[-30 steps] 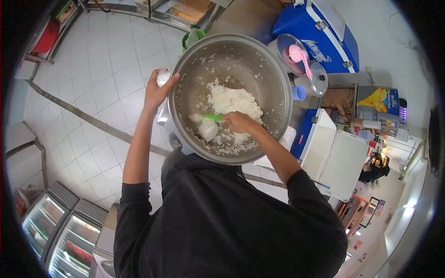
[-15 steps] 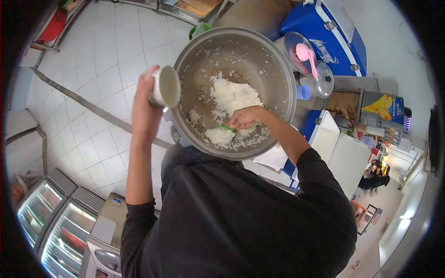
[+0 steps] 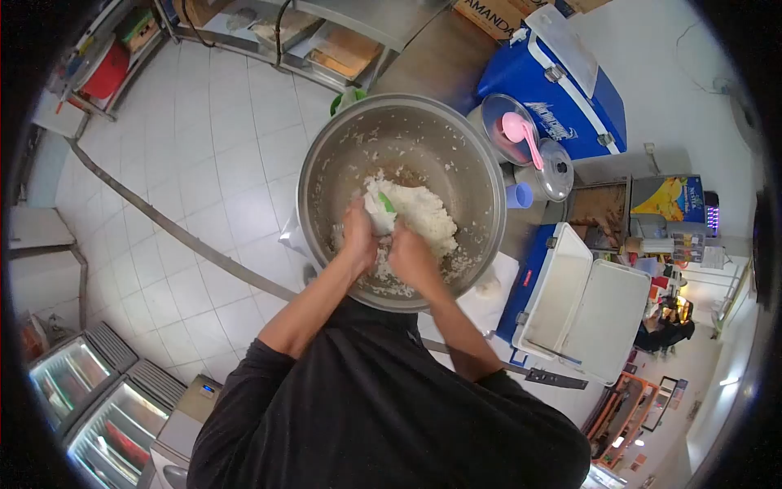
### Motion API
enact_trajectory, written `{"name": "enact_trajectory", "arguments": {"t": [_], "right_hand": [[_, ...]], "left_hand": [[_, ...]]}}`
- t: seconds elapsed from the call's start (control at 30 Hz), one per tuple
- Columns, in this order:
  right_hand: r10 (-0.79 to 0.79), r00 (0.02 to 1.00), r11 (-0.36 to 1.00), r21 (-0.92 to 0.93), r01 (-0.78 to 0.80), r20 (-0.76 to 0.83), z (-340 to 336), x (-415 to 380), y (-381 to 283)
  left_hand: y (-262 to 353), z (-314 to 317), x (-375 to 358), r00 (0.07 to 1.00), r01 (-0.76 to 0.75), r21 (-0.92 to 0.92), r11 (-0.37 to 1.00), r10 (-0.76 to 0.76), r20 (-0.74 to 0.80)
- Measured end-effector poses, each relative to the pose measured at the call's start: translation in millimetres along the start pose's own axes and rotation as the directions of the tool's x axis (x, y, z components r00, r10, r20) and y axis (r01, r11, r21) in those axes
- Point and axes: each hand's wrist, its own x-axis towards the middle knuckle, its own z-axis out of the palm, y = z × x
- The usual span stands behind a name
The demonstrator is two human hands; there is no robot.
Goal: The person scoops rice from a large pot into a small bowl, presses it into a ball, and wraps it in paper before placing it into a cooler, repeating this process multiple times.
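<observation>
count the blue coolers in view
2. One blue cooler sits beyond the pink scoop; the other, lid open, is right of the large pot. Others may be hidden.

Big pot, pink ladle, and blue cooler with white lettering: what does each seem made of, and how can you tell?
Big pot: grey metal, perhaps aluminium, with a dull sheen.
Pink ladle: probably plastic, smooth and evenly coloured.
Blue cooler: likely hard plastic, its walls smooth and slightly glossy.
</observation>
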Motion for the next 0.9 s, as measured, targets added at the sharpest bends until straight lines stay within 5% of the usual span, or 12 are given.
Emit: {"name": "enact_trajectory", "arguments": {"t": [0.07, 0.17, 0.27, 0.37, 0.57, 0.73, 0.9], "right_hand": [[0.219, 0.975, 0.975, 0.038, -0.220, 0.037, -25, -12, -55], [0.168, 0.976, 0.986, -0.003, -0.169, 0.142, -22, -18, -51], [0.055, 0.991, 0.998, 0.019, -0.058, 0.123, -14, -19, -27], [-0.098, 0.993, 0.978, 0.192, 0.083, 0.072, -41, -11, 5], [0.183, 0.977, 0.975, 0.146, -0.167, -0.108, -89, -14, 29], [0.237, 0.971, 0.897, -0.391, -0.207, 0.028, -14, -8, 64], [0.269, 0.957, 0.954, -0.107, -0.280, -0.109, -71, -28, 33]], "left_hand": [[2, -3, 15, 0.998, 0.036, 0.057, 0.998, -0.038, 0.040], [7, -3, 19, 0.991, 0.131, 0.150, 0.980, -0.125, -0.046], [16, 1, 3, 0.991, 0.116, 0.231, 0.966, -0.129, 0.040], [32, 0, -3, 0.980, 0.183, 0.339, 0.923, -0.200, 0.016], [32, -6, 21, 0.978, 0.158, 0.120, 0.980, -0.172, 0.116], [31, -19, 35, 0.969, 0.134, 0.053, 0.990, -0.142, 0.204], [44, -28, 29, 0.989, 0.060, 0.048, 0.997, -0.066, 0.132]]}}
